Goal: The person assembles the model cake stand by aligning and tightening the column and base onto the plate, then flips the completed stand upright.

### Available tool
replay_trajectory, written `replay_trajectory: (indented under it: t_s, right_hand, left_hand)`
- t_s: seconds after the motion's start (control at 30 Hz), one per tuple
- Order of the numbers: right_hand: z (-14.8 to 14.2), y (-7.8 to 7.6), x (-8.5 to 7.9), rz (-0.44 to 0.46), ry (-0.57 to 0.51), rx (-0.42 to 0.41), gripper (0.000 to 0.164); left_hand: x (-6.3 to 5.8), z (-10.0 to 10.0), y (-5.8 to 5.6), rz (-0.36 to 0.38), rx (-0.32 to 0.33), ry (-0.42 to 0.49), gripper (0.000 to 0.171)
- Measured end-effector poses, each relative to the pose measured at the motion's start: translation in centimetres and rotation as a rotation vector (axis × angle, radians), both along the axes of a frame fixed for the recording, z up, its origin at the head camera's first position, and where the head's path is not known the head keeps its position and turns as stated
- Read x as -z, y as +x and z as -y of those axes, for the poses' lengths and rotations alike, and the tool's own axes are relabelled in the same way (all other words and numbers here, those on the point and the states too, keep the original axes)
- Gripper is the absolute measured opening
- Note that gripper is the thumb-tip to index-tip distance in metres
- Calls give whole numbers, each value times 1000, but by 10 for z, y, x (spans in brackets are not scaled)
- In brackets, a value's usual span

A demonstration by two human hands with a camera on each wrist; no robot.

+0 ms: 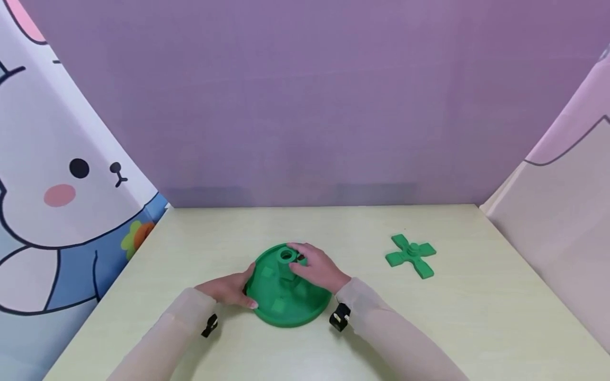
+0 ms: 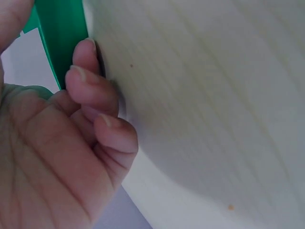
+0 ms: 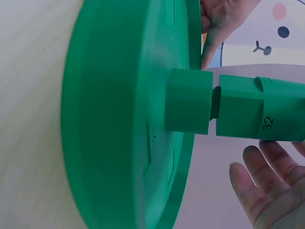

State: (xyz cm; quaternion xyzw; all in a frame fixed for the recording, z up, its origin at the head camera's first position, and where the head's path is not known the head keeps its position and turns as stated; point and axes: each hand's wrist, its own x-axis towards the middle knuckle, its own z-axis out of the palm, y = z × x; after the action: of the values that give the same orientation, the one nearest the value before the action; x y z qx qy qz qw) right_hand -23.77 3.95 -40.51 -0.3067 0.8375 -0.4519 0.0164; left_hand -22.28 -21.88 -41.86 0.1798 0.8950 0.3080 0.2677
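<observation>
A round green base (image 1: 286,317) with a raised rim lies on the table in front of me. My left hand (image 1: 231,289) grips its left edge, thumb at the near side; in the left wrist view the fingers curl by the rim (image 2: 64,33). From the base's middle rises a short green stub (image 3: 188,102). In line with it is a green tubular piece (image 3: 240,107) with flat facets and the number 32, a narrow neck showing between the two. My right hand (image 1: 316,268) holds the upper end of this tubular piece between thumb and fingers.
A green cross-shaped piece (image 1: 412,252) with a round knob in its middle lies to the right on the pale table (image 1: 486,317). A purple panel (image 1: 314,116) stands behind the table, and a cartoon-printed sheet (image 1: 95,222) hangs at the left.
</observation>
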Motion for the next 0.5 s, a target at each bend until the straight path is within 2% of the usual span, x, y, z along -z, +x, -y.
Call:
replay_trajectory:
  t_s: [0.13, 0.33, 0.5]
  right_hand:
    - [0, 0, -2, 6, 4, 40, 47]
    - [1, 3, -6, 62, 37, 123, 50]
    - [1, 5, -6, 84, 26, 67, 53]
  left_hand:
    - [-1, 0, -2, 5, 14, 23, 112]
    - [0, 0, -3, 6, 37, 36, 113]
    - [0, 1, -2, 4, 14, 9, 112]
